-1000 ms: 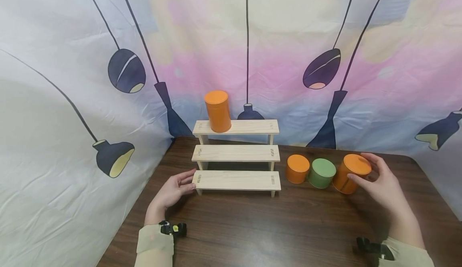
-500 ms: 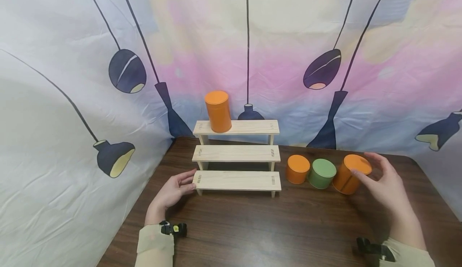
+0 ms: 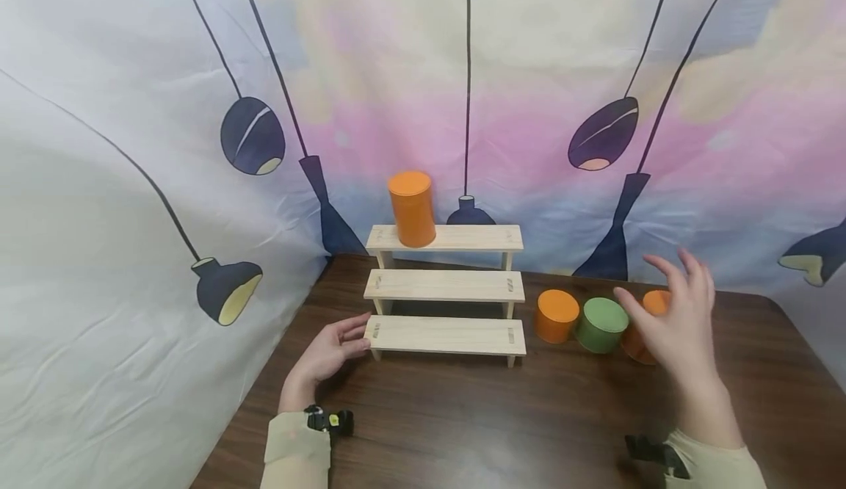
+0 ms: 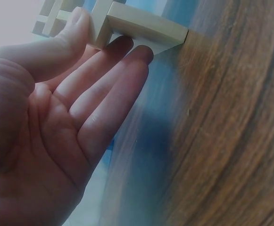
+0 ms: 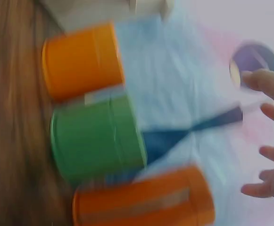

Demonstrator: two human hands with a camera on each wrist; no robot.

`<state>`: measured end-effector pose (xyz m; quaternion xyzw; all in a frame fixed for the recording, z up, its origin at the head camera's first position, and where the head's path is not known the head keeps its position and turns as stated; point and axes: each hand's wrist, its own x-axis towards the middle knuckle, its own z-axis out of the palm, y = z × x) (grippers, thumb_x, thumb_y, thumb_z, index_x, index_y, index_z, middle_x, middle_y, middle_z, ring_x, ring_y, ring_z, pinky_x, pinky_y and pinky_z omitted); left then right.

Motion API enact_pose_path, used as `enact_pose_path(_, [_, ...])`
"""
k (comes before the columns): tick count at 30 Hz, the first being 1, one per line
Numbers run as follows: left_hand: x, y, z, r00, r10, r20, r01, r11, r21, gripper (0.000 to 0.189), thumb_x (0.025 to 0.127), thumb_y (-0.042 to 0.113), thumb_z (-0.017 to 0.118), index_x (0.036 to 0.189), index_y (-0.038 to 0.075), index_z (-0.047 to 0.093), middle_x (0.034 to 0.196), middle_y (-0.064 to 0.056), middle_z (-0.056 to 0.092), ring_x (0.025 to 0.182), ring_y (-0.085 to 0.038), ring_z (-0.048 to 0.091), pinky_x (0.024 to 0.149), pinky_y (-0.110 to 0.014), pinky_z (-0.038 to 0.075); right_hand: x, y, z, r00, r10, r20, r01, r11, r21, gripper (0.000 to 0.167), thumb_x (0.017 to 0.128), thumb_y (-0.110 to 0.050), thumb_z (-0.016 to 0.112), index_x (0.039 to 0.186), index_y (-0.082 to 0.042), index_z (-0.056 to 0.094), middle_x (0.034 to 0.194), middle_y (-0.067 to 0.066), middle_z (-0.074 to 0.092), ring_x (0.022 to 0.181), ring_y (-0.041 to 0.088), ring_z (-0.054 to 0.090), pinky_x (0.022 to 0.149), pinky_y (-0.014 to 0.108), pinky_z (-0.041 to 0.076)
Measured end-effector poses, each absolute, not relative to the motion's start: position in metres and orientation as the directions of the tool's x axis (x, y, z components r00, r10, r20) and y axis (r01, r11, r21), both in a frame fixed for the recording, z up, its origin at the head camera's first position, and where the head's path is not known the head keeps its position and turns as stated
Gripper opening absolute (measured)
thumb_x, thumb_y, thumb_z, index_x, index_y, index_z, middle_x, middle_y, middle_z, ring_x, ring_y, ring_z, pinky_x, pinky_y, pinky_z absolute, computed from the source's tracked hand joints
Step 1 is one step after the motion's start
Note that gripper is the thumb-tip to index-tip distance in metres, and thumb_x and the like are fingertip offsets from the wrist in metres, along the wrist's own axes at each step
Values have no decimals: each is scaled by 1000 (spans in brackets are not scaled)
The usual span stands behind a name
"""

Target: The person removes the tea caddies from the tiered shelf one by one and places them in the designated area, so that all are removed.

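My left hand [image 3: 333,349] holds the left end of the lowest step of a three-tier wooden stand [image 3: 443,335], thumb and fingers at its corners. In the left wrist view the thumb [image 4: 75,28] and fingers [image 4: 113,89] meet the end of the pale wood. With fingers spread, my right hand [image 3: 681,320] is raised in front of a tall orange tin [image 3: 636,346], partly hiding it. Beside that tin stand a green tin [image 3: 603,325] and a short orange tin [image 3: 557,315]. The right wrist view shows a gap between the hand [image 5: 271,136] and the tins.
Another tall orange tin [image 3: 413,211] stands on the top tier, left of its middle. The dark wooden table [image 3: 463,423] ends at a fabric backdrop [image 3: 529,107] printed with hanging lamps, which also covers the left side.
My right hand has let go of the tall orange tin and lifted up and to the left, fingers spread. The left hand stays at the stand. The head view has shifted slightly.
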<state>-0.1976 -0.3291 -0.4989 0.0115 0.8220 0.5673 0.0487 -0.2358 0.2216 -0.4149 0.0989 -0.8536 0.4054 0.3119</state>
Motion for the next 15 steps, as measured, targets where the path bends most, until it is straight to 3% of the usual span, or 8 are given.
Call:
enact_pose_path(5, [-197, -327, -500, -995, 71, -70, -42, 342, 939, 56, 104, 0, 68, 156, -6, 49, 148, -29, 59, 128, -33, 66, 94, -35, 63, -242, 166, -401, -733, 28, 679, -544, 575, -611, 66, 86, -11, 88, 146, -5, 61, 166, 25, 36, 156, 47, 23, 122, 75, 21])
enact_pose_path(7, [-197, -326, -500, -995, 81, -65, -33, 343, 939, 56, 104, 0, 68, 156, -7, 48, 148, -30, 59, 128, -34, 66, 94, -36, 63, -246, 142, -399, -757, -20, 653, -583, 472, -662, 67, 88, -10, 87, 149, -6, 59, 164, 21, 43, 152, 43, 33, 120, 69, 30])
enact_pose_path(11, [-198, -326, -499, -993, 92, -67, -32, 343, 939, 56, 104, 1, 68, 156, -8, 48, 149, -30, 58, 128, -34, 66, 94, -36, 63, -257, 97, -401, -839, -156, 521, -544, 234, -806, 66, 98, -12, 81, 157, -8, 50, 160, 16, 50, 145, 34, 48, 117, 59, 45])
enact_pose_path(15, [-199, -329, -498, -995, 73, -75, -45, 342, 939, 56, 103, 1, 68, 156, -5, 49, 148, -28, 59, 127, -33, 67, 93, -36, 63, -274, 58, -400, -824, -241, 513, -554, 152, -818, 66, 100, -15, 79, 159, -13, 49, 157, 13, 54, 139, 32, 57, 110, 58, 52])
